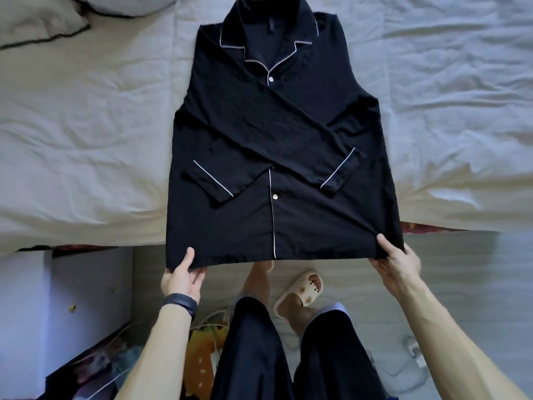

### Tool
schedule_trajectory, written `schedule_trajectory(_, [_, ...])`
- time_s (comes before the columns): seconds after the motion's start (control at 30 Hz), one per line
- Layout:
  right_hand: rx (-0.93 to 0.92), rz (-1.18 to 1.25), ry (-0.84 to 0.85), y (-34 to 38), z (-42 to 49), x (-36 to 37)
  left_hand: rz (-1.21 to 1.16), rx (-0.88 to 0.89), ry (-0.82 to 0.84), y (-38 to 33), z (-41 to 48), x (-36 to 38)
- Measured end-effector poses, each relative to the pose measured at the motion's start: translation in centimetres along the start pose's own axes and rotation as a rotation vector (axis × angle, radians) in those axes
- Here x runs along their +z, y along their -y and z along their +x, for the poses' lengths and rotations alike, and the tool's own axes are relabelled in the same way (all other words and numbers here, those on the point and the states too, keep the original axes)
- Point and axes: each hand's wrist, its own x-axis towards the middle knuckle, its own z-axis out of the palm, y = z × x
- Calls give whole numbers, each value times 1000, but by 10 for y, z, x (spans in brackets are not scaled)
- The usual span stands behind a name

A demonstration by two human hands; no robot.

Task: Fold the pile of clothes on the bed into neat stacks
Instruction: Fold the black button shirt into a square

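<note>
Pale, rumpled bed (86, 140) across the top of the frame, and we're right at its near edge. Left hand (181, 277) pinches the lower left corner of the hem, thumb on top, fingers tucked under. Right hand (399, 267) does the same at the lower right corner.

Between them the black pyjama shirt (277, 134) lies front-up in the middle of the frame. Its collar points toward the top, both sleeves are crossed over the chest, and the hem is drawn taut just past the bed's edge.

Looks light and soft, this one: thin, limp cloth, likely to sag in the middle and shed those crossed sleeves if lifted fast. The hem corners look the right hold for carrying the bottom up to the collar, low and even. The white piping down the front gives a handy centre line.

Outward now: a pillow (37, 21) in the upper left corner, well apart from the shirt. Below the bed edge there's a white box (86, 290) at lower left, bright clutter (202, 350) beside the person's legs, and a cream slipper (300, 295) on the floor at lower centre. None of it sits between hem and collar.
</note>
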Motion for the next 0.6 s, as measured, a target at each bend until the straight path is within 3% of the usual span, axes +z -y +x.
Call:
schedule_trajectory(0.33, [-34, 35, 12, 45, -113, -35, -40, 4, 29, -44, -106, -36])
schedule_trajectory(0.6, [-30, -14, 16, 37, -128, -51, -46, 47, 13, -51, -108, -58])
